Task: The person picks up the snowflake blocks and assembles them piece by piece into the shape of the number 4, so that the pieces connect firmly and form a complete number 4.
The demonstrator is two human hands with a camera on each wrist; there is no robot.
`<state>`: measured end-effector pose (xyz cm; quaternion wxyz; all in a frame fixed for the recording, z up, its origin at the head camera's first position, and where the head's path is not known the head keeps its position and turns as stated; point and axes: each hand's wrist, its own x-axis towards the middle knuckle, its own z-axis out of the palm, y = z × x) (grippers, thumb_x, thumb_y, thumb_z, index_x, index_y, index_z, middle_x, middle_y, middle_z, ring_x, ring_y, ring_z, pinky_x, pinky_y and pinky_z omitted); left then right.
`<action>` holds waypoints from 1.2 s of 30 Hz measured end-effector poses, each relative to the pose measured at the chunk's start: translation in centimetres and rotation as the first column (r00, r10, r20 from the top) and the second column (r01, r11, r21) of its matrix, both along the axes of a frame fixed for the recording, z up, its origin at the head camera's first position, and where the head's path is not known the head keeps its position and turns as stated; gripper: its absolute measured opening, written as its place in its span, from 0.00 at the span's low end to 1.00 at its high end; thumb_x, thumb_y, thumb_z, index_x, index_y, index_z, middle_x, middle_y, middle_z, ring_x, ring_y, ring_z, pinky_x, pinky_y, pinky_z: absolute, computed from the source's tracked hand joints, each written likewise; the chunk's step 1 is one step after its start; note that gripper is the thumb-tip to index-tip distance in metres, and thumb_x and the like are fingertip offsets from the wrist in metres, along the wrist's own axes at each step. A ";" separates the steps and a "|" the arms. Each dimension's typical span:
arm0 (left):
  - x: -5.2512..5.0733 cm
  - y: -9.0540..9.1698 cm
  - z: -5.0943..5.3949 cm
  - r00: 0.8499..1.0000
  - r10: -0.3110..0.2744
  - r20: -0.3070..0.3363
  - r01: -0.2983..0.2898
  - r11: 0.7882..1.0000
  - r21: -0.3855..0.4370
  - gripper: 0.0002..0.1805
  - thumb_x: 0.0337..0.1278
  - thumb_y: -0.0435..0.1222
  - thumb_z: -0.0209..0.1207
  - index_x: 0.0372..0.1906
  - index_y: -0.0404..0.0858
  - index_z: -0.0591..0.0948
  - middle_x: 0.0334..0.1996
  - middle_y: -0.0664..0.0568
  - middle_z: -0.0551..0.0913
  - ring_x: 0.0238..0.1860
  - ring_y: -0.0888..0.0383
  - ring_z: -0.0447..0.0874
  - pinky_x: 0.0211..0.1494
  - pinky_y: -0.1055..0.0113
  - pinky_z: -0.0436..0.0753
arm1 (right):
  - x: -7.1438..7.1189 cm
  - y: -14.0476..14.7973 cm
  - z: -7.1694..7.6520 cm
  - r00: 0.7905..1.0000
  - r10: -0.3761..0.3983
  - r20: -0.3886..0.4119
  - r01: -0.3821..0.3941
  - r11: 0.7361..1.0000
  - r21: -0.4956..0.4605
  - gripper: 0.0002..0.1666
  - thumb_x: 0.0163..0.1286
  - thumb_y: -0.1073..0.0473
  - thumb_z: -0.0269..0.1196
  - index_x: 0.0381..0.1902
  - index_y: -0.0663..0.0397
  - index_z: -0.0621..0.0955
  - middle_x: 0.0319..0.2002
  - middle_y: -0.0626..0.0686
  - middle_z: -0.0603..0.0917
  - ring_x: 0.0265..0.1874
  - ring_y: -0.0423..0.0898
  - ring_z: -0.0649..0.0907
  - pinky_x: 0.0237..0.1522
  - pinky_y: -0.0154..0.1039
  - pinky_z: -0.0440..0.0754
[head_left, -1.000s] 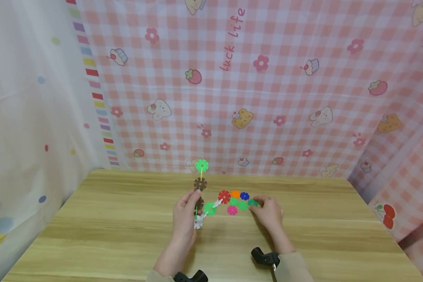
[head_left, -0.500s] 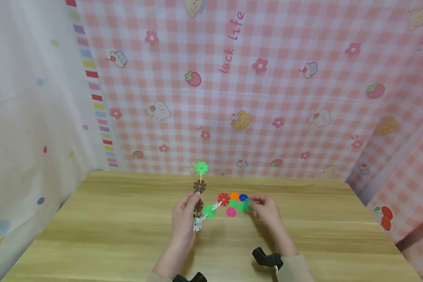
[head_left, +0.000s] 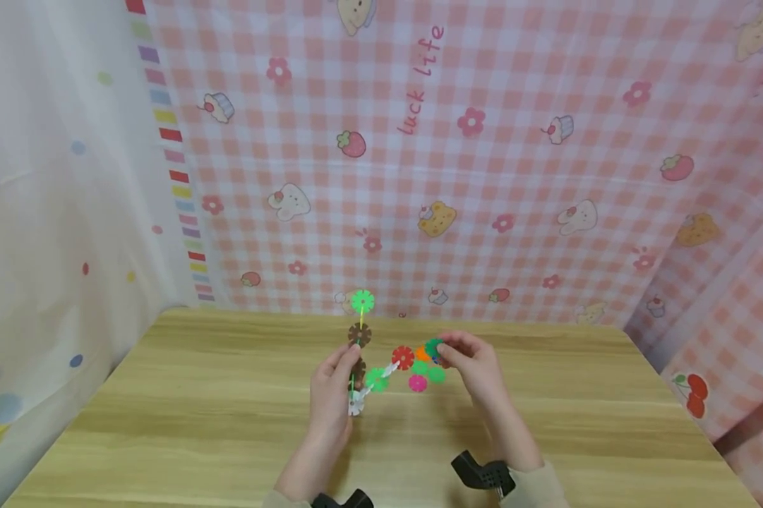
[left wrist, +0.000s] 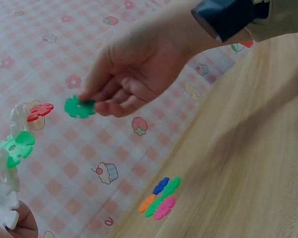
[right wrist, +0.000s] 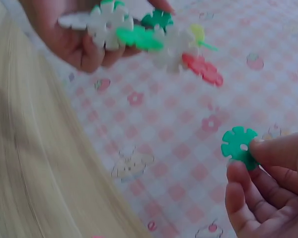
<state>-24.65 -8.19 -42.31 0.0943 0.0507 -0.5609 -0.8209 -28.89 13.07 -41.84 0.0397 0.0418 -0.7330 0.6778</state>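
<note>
In my right hand [head_left: 476, 367] I pinch one teal-green notched disc [head_left: 432, 348] by its rim, thumb on one face and fingers behind, so that most of its toothed edge stands free toward the left. It is up off the counter [head_left: 229, 430]. My left hand [head_left: 332, 388] grips the linked chain of discs [head_left: 377, 379] at its brown part, fingers curled round it; one run rises to a bright green disc [head_left: 363, 301], and another reaches right to a red disc [head_left: 403, 358].

I judge the single disc to be thin plastic: next to no weight, stiff, smooth enough to twist in a loose pinch. The rim between two notches looks the best hold, leaving the other slots bare. The chain should be just as light but weaker at its joints, where a sideways push could pop a slot loose, so I would hold it close to whichever joint takes the load.

Beyond, on the counter, lie loose discs in a tight cluster: orange [left wrist: 147, 204], blue [left wrist: 160, 185], pink [left wrist: 165, 208] and two green ones [left wrist: 172, 186]. The counter has pale wood grain. A pink checked cloth [head_left: 381, 176] hangs along its far side, and a white dotted cloth [head_left: 38, 247] on the left.
</note>
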 end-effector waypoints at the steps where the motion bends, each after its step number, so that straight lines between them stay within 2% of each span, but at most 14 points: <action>1: 0.0 0.0 0.0 1.000 -0.001 -0.002 0.001 1.000 -0.003 0.17 0.66 0.39 0.57 0.48 0.28 0.80 0.30 0.54 0.76 0.28 0.63 0.71 0.30 0.74 0.73 | 0.1 -0.1 0.1 1.000 0.010 -0.004 -0.010 1.000 -0.028 0.10 0.69 0.67 0.60 0.46 0.68 0.80 0.37 0.56 0.82 0.33 0.45 0.81 0.40 0.37 0.81; 4: 0.0 0.1 0.1 1.000 -0.003 0.001 0.003 1.000 -0.011 0.19 0.65 0.40 0.58 0.50 0.28 0.79 0.33 0.53 0.77 0.31 0.63 0.72 0.33 0.74 0.74 | 0.4 -0.4 0.4 0.999 0.040 -0.020 -0.042 0.995 -0.094 0.10 0.69 0.68 0.59 0.46 0.71 0.78 0.37 0.56 0.82 0.33 0.45 0.82 0.42 0.38 0.82; 6: 0.0 0.1 0.2 1.000 -0.004 0.005 0.004 1.000 -0.008 0.19 0.65 0.40 0.58 0.50 0.27 0.79 0.32 0.52 0.77 0.30 0.63 0.71 0.31 0.74 0.74 | 0.5 -0.5 0.5 0.998 0.057 -0.025 -0.060 0.990 -0.131 0.10 0.69 0.69 0.58 0.46 0.72 0.77 0.37 0.56 0.82 0.33 0.45 0.82 0.42 0.38 0.82; 10: -0.1 0.1 0.2 1.000 -0.010 0.011 0.010 1.000 -0.006 0.19 0.66 0.40 0.57 0.50 0.28 0.79 0.32 0.52 0.76 0.29 0.63 0.71 0.30 0.74 0.74 | 0.7 -0.8 0.6 0.996 0.085 -0.037 -0.090 0.983 -0.160 0.09 0.69 0.71 0.57 0.45 0.73 0.77 0.36 0.56 0.82 0.33 0.45 0.82 0.43 0.38 0.82; 13: -0.1 0.1 0.2 1.000 -0.015 0.005 0.015 1.000 -0.015 0.18 0.66 0.42 0.58 0.49 0.29 0.80 0.34 0.52 0.76 0.33 0.62 0.71 0.33 0.73 0.75 | 0.8 -0.9 0.7 0.995 0.093 -0.048 -0.099 0.984 -0.149 0.09 0.69 0.71 0.58 0.44 0.73 0.78 0.35 0.55 0.82 0.33 0.45 0.82 0.43 0.39 0.82; 20: -0.1 0.1 0.2 0.999 -0.032 -0.008 0.032 0.999 0.007 0.11 0.65 0.41 0.58 0.36 0.36 0.81 0.24 0.55 0.73 0.24 0.64 0.68 0.27 0.74 0.71 | 1.1 -1.1 0.8 0.988 0.130 -0.080 -0.139 0.984 -0.114 0.09 0.68 0.70 0.59 0.44 0.73 0.78 0.37 0.52 0.83 0.36 0.44 0.83 0.46 0.42 0.82; 26: -0.1 0.1 0.1 1.000 -0.023 -0.001 0.024 1.000 0.015 0.11 0.64 0.41 0.59 0.37 0.35 0.82 0.24 0.55 0.73 0.22 0.65 0.68 0.25 0.75 0.71 | 1.1 -1.1 0.5 0.983 0.134 -0.128 -0.144 0.987 -0.076 0.12 0.68 0.70 0.60 0.45 0.77 0.78 0.37 0.53 0.84 0.36 0.43 0.83 0.45 0.40 0.82; 32: -0.1 0.1 0.0 1.000 -0.015 0.012 0.014 1.000 0.012 0.11 0.64 0.41 0.59 0.38 0.36 0.82 0.24 0.56 0.74 0.22 0.65 0.68 0.26 0.75 0.71 | 1.4 -0.9 0.4 0.954 0.175 -0.241 -0.180 0.984 0.004 0.10 0.68 0.67 0.62 0.43 0.71 0.81 0.45 0.61 0.83 0.42 0.42 0.83 0.45 0.35 0.81; 36: -0.1 0.0 0.0 1.000 -0.018 -0.003 0.018 1.000 0.016 0.10 0.64 0.41 0.59 0.36 0.37 0.82 0.23 0.56 0.73 0.23 0.64 0.68 0.26 0.75 0.71 | 1.4 -1.2 0.5 0.937 0.204 -0.282 -0.221 0.975 -0.028 0.11 0.69 0.66 0.61 0.44 0.70 0.82 0.48 0.61 0.83 0.45 0.43 0.83 0.48 0.39 0.81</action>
